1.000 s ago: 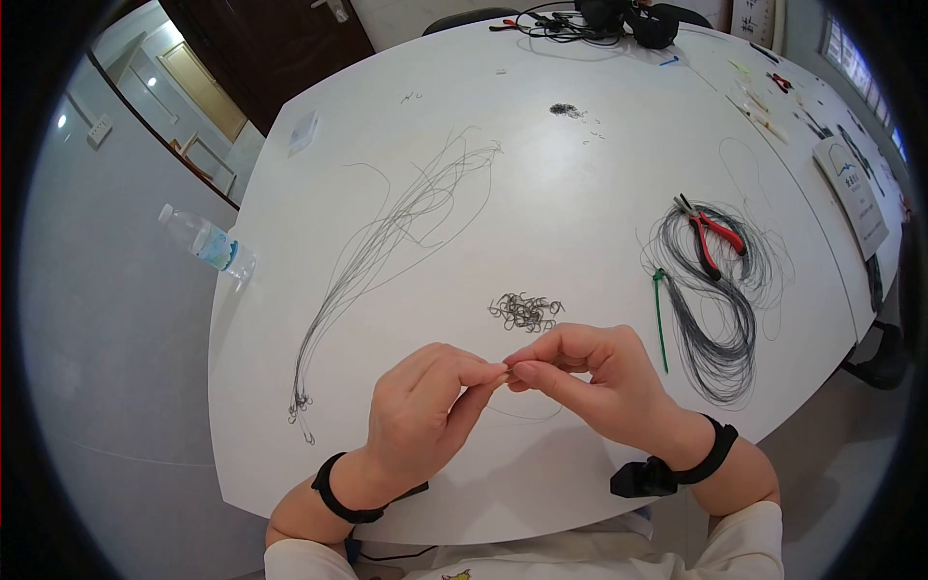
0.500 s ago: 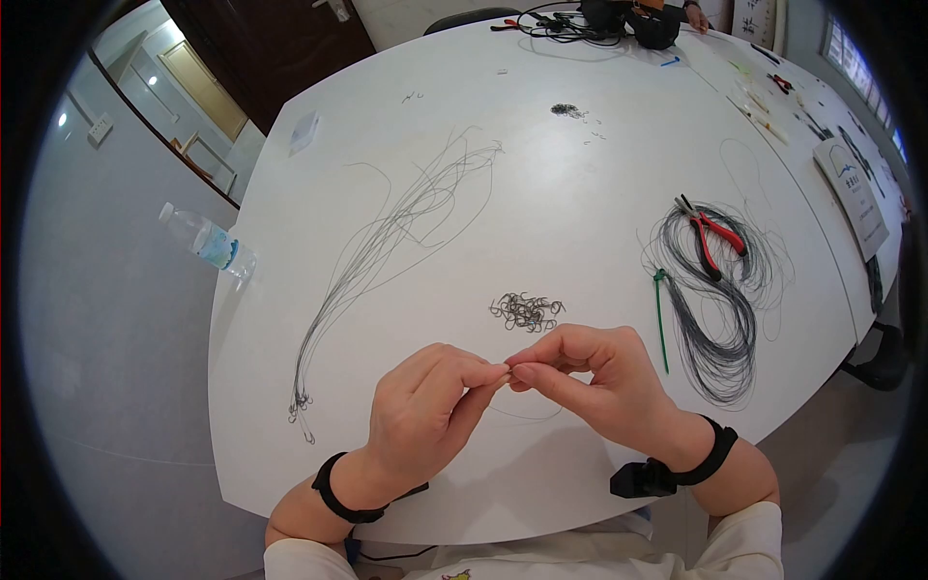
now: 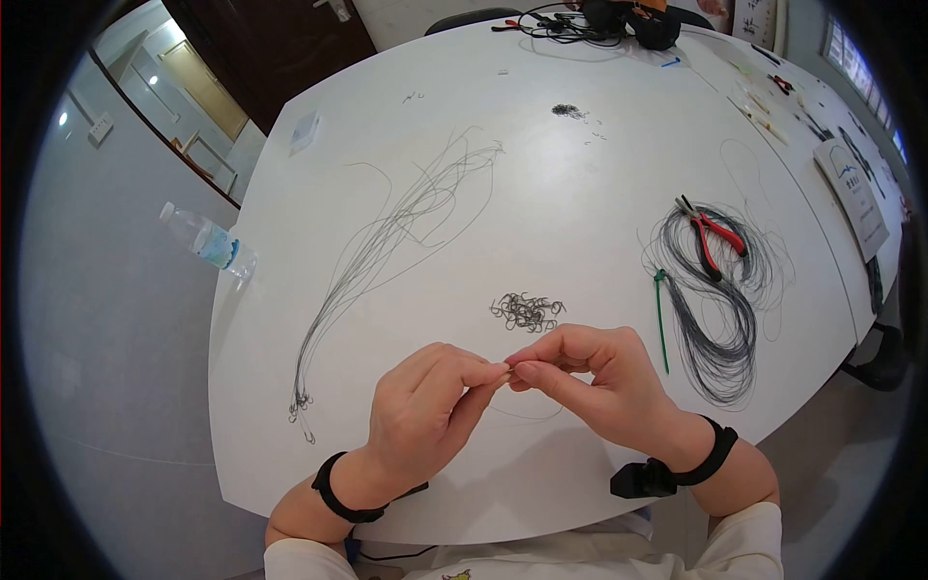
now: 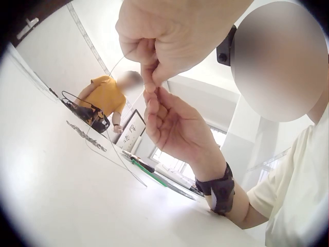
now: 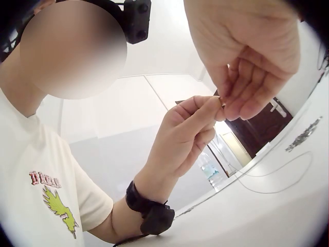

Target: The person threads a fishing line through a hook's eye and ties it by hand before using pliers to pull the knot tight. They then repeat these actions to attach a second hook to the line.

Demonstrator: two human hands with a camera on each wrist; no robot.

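Fingertip to fingertip, my left hand (image 3: 425,411) and right hand (image 3: 604,387) meet over the front of the table, each with thumb and forefinger pinched together. A thin fishing line (image 5: 272,192) hangs from the left hand in a loose loop. Whatever else lies between the fingertips is hidden by them. Just beyond the hands is a pile of dark fish hooks (image 3: 527,311). To the left lies a bundle of lines (image 3: 329,295) with hooks (image 3: 300,401) at its near end.
On the right, red-handled pliers (image 3: 732,239) lie on a coil of line (image 3: 720,358) beside a green cable tie (image 3: 661,324). A plastic bottle (image 3: 208,242) is at the left edge. Farther back sit a small dark pile (image 3: 566,111) and black cables (image 3: 570,29). Another person (image 4: 103,98) stands across the table.
Both hands stay almost still, fingertips together, with only a slight shift of the right thumb. At the far edge, another person's hand shows half a second ago and orange clothing now.
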